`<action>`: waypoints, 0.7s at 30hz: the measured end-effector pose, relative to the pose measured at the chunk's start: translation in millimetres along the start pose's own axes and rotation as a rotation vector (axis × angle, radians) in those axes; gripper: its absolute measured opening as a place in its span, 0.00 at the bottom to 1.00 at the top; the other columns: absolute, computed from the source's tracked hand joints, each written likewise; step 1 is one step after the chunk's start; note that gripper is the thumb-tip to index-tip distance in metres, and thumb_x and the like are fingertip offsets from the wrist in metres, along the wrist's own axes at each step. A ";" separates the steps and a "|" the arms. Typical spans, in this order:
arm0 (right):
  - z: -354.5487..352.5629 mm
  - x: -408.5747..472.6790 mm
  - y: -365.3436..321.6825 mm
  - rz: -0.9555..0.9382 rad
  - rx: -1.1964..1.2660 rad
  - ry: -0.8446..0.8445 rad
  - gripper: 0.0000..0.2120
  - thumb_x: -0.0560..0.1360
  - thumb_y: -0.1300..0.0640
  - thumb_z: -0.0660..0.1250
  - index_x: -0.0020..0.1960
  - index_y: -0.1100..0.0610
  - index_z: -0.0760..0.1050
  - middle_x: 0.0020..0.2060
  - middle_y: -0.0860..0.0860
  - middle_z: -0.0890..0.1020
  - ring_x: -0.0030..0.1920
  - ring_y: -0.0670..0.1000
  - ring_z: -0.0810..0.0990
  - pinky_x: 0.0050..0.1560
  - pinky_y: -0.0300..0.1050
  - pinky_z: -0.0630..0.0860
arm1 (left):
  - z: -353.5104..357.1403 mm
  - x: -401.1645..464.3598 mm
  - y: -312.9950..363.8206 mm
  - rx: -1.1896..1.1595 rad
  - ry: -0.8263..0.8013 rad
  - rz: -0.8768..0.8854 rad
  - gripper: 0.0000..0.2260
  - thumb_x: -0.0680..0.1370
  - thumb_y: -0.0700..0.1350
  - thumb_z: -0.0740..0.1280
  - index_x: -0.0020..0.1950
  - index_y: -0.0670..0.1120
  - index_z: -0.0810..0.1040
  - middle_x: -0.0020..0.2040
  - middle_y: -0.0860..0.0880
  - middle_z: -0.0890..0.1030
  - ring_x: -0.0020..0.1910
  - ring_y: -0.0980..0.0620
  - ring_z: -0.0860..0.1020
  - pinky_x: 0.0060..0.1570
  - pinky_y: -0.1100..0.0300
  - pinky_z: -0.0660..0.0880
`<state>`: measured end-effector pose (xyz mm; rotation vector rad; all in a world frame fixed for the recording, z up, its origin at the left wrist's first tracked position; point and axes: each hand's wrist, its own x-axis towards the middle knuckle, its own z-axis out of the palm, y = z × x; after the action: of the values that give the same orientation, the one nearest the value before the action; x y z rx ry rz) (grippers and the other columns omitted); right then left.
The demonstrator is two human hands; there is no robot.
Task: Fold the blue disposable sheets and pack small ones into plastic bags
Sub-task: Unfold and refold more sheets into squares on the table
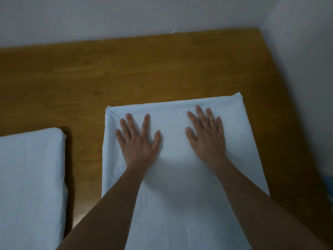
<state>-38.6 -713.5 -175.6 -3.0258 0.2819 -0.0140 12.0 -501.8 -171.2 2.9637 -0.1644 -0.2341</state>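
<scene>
1. We look down on a brown wooden tabletop (126, 73) that fills most of the view and runs back to a pale wall (126, 13), with a second wall (306, 51) closing the corner on the right.
2. A folded blue sheet (180, 177) lies flat on the tabletop right of centre, its long side running away from us. Its far edge is folded over into a soft ridge, and its far corners are tucked and a little crumpled. Light creases run along its left side and near edge.
3. A second folded sheet (30, 177) lies on the tabletop at the left, cut off by the frame edge. A strip of bare wood separates it from the first, so the two do not touch.
4. Our two bare forearms come in from the bottom and cross the near half of the central sheet.
5. Our left hand (138, 141) rests palm down on the far left part of that sheet, fingers (131, 123) spread wide and flat, gripping nothing.
6. Our right hand (207, 136) rests palm down on the far right part, fingers (201, 116) straight and lightly spread, also gripping nothing. The two hands are apart, with plain sheet between them.
</scene>
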 end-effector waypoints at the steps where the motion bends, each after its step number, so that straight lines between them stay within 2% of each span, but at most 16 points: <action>1: -1.7 0.6 9.2 0.009 -0.009 -0.002 0.27 0.81 0.39 0.46 0.78 0.45 0.55 0.79 0.47 0.54 0.79 0.53 0.49 0.76 0.58 0.50 | -1.7 0.9 -1.6 -0.021 0.007 -0.017 0.29 0.78 0.67 0.45 0.78 0.61 0.48 0.79 0.43 0.42 0.78 0.41 0.42 0.74 0.42 0.42; 5: -6.2 -0.9 37.3 0.088 -0.026 -0.009 0.29 0.80 0.37 0.45 0.78 0.46 0.54 0.79 0.49 0.53 0.79 0.54 0.48 0.77 0.58 0.49 | -5.8 4.1 -11.9 -0.065 0.012 -0.040 0.29 0.78 0.66 0.48 0.77 0.61 0.48 0.79 0.44 0.42 0.77 0.41 0.48 0.73 0.44 0.50; 9: -8.5 -1.9 42.5 0.268 0.026 0.003 0.32 0.79 0.34 0.44 0.78 0.47 0.51 0.79 0.54 0.50 0.78 0.56 0.48 0.77 0.53 0.50 | -5.1 5.8 -19.4 -0.091 0.038 -0.075 0.30 0.78 0.67 0.48 0.77 0.61 0.47 0.79 0.42 0.42 0.77 0.40 0.47 0.74 0.45 0.49; 15: -10.3 0.3 42.8 0.258 0.011 -0.051 0.32 0.79 0.35 0.45 0.79 0.48 0.48 0.79 0.56 0.48 0.78 0.56 0.46 0.76 0.51 0.46 | -2.9 8.3 -18.4 -0.050 0.040 -0.073 0.30 0.78 0.67 0.48 0.78 0.59 0.46 0.79 0.40 0.44 0.77 0.39 0.47 0.74 0.45 0.48; 21: -26.7 -10.1 38.2 0.189 0.119 -0.190 0.31 0.80 0.38 0.47 0.79 0.47 0.44 0.79 0.53 0.42 0.78 0.55 0.39 0.77 0.57 0.40 | -14.1 -13.0 -3.9 -0.050 0.038 -0.038 0.29 0.81 0.61 0.46 0.80 0.51 0.48 0.79 0.43 0.47 0.78 0.40 0.45 0.75 0.44 0.44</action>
<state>-56.0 -751.7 -152.9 -2.8429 0.5269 0.2593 1.9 -494.2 -156.3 2.9215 -0.0955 -0.1839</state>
